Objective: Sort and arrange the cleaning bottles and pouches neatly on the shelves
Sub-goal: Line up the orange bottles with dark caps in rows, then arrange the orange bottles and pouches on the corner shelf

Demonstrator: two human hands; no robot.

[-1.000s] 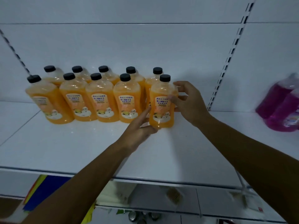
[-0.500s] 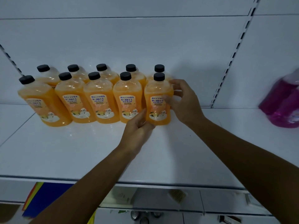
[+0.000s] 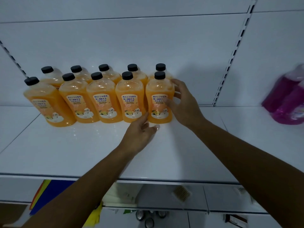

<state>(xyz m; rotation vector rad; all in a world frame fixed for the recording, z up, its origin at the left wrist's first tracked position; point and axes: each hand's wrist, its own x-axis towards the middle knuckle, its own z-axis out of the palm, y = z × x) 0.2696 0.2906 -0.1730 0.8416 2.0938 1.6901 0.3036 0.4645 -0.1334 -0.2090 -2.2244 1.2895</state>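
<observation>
The rightmost front orange bottle (image 3: 159, 100) now stands upright on the shelf (image 3: 82, 145), level with the other four front orange bottles (image 3: 92, 102) and directly in front of the back row (image 3: 105, 69). A second ago it stood forward of the line and both hands gripped it; it has since been pushed back into the row.

The right hand (image 3: 182, 102) has loosened: its fingers are spread, with the fingertips (image 3: 169, 101) touching or just off the bottle's right side; blur prevents a firm reading. The left hand (image 3: 139, 134) has withdrawn from the bottle and hovers low over the shelf just in front of its base, fingers loosely extended, holding nothing.

Judgement: the orange group is complete as two rows of five, labels facing forward. The far-left front bottle appears tilted, though this is probably lens distortion.

Clearances: the front half of the shelf is bare up to its front edge (image 3: 148, 179), giving both hands free room to draw back. To the right, open shelf extends past the slotted upright (image 3: 230, 63) to the pink bottles (image 3: 286, 99), which stand well apart at the frame edge. The back panel sits close behind the rear row, so no further depth is available there.
</observation>
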